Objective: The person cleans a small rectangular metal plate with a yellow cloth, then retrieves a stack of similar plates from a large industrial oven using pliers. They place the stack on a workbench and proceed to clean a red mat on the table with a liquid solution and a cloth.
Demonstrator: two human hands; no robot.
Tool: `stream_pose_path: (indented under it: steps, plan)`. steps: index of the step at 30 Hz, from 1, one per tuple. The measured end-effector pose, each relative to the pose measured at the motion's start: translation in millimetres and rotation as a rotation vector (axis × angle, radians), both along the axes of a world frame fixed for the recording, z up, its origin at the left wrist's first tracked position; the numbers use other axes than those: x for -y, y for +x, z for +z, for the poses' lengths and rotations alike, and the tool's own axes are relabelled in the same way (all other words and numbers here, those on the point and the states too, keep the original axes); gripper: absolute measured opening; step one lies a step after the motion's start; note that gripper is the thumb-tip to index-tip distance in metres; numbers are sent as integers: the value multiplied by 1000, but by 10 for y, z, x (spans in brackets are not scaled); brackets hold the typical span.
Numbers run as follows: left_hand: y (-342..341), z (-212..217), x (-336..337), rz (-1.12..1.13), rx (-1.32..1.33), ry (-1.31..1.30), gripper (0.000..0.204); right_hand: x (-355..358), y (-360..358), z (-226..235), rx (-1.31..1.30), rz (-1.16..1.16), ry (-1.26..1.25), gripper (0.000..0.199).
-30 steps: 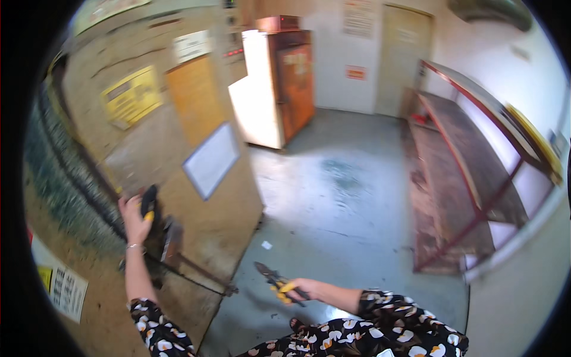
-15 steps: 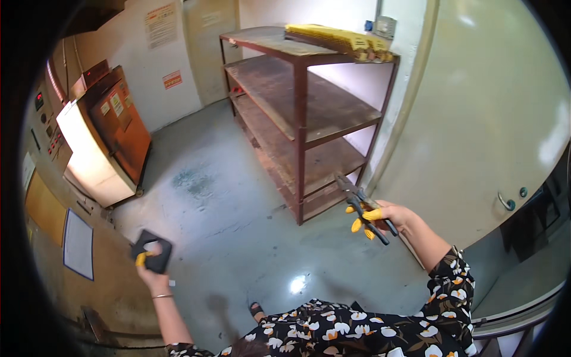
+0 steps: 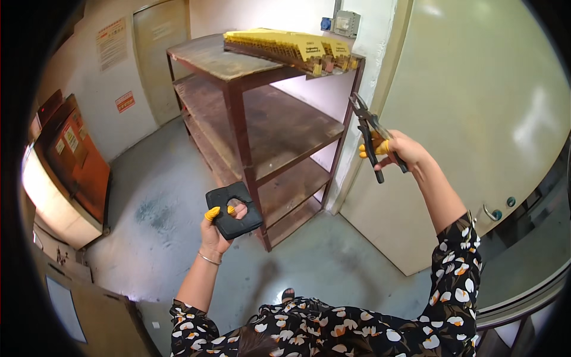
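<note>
My left hand (image 3: 215, 237), with yellow covers on its fingertips, grips a black square pad (image 3: 222, 202) that has a round hole in its middle. A fingertip shows through that hole. The pad is held up in front of the shelf rack's near corner post. Out to the right, my right hand (image 3: 399, 150) is wrapped round a pair of pliers (image 3: 370, 124) with black handles. Their jaws point up and to the left, and the handles are spread somewhat apart. Yellow covers sit on this hand's fingertips too.
A brown metal shelf rack (image 3: 238, 107) stands ahead; yellow-topped strips (image 3: 279, 46) lie in rows on its top shelf. On the right is a large pale door (image 3: 470, 119) with a handle (image 3: 492, 212). An orange-fronted cabinet (image 3: 77, 160) stands at left on the grey floor (image 3: 160, 178).
My view has turned right and come nearer to the rack. My left hand has brought the pad up and to the right. My right hand has raised the pliers.
</note>
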State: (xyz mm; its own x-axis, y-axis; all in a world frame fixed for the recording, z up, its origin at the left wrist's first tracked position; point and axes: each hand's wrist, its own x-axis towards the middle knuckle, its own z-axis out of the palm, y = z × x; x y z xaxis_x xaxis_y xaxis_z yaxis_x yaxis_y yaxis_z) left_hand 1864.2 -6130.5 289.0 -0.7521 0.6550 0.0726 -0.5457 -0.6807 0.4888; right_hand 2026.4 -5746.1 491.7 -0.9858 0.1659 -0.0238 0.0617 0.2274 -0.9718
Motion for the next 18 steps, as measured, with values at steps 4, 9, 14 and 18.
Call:
stream_pose_path:
  steps: [4, 9, 14, 18]
  plan:
    - [-279, 160, -402, -105, -91, -16, 48, -191, -375, 121, 112, -47, -13, 46]
    - [-470, 501, -940, -114, -130, 24, 58, -336, -603, 334, 86, -46, 39, 39]
    - [-623, 595, -1439, -10, -80, 93, 50, -548, -674, 441, 151, 99, 74, 35]
    - [-659, 646, -1750, 35, -47, 121, 56, -649, -736, 448, 215, 181, 118, 34]
